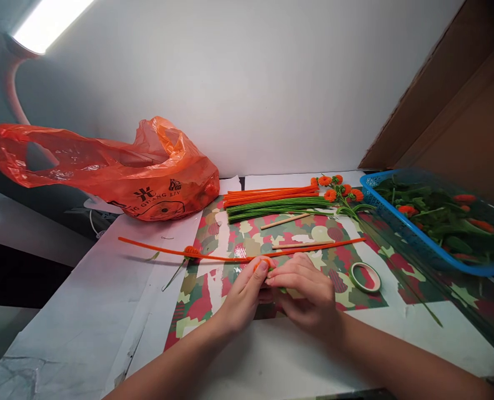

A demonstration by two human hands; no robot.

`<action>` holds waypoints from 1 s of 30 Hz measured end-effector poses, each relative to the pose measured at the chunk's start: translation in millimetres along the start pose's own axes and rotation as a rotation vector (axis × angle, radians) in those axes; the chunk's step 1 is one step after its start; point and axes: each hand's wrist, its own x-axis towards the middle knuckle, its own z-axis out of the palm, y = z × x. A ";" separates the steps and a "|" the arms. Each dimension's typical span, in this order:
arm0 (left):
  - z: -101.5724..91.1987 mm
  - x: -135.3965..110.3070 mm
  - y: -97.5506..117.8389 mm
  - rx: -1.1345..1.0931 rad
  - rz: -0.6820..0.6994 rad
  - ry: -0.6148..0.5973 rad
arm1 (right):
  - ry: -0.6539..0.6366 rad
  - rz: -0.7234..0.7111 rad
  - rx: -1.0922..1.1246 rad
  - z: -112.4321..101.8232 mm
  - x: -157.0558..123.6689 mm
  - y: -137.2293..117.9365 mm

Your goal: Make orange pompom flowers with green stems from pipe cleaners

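Observation:
My left hand [244, 291] pinches a small orange pipe-cleaner flower [264, 263] between thumb and fingers. My right hand [307, 289] closes on its near side, with a bit of green [283, 290] showing under the fingertips; most of the piece is hidden. Just beyond both hands, a long orange pipe cleaner [213, 257] stretches across from left to right; whether it touches the fingers I cannot tell. Left of the hands lies an orange flower head on a green stem [191, 253]. Two thin wooden sticks [286, 221] rest behind the right hand.
Orange pipe cleaners [272, 195] and green pipe cleaners [275, 208] lie bundled at the back. Several orange flowers [345, 190] sit beside a blue basket [422, 225] of leaves. A tape roll [365, 278] is at right, an orange plastic bag [163, 178] at left, under a lamp [49, 22].

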 end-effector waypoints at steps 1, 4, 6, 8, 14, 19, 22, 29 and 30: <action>-0.4 0.4 -0.1 -0.008 -0.002 -0.009 | -0.001 0.034 0.025 0.0 1.1 -0.3; -1.6 1.9 -0.4 -0.038 -0.009 -0.034 | 0.014 0.169 0.091 0.6 3.3 -1.2; -2.1 3.2 -0.4 -0.072 -0.016 -0.045 | 0.023 0.245 0.120 0.9 3.5 -0.8; -2.2 4.4 -0.2 -0.111 -0.028 -0.058 | 0.018 0.284 0.133 0.8 3.2 0.9; -1.9 5.5 2.5 -0.193 -0.162 -0.073 | -0.072 0.085 0.056 -4.2 5.8 9.3; -3.6 4.3 3.7 -0.210 -0.264 -0.106 | -0.105 -0.012 0.052 -7.2 9.1 10.5; -6.7 4.7 2.4 -0.182 -0.314 -0.136 | -0.116 0.012 0.116 -6.8 8.8 10.4; -8.9 6.3 2.1 -0.188 -0.378 -0.200 | -0.157 0.117 0.202 -7.0 6.4 14.1; -8.3 6.1 2.7 -0.190 -0.383 -0.201 | -0.163 0.117 0.205 -7.3 6.7 14.4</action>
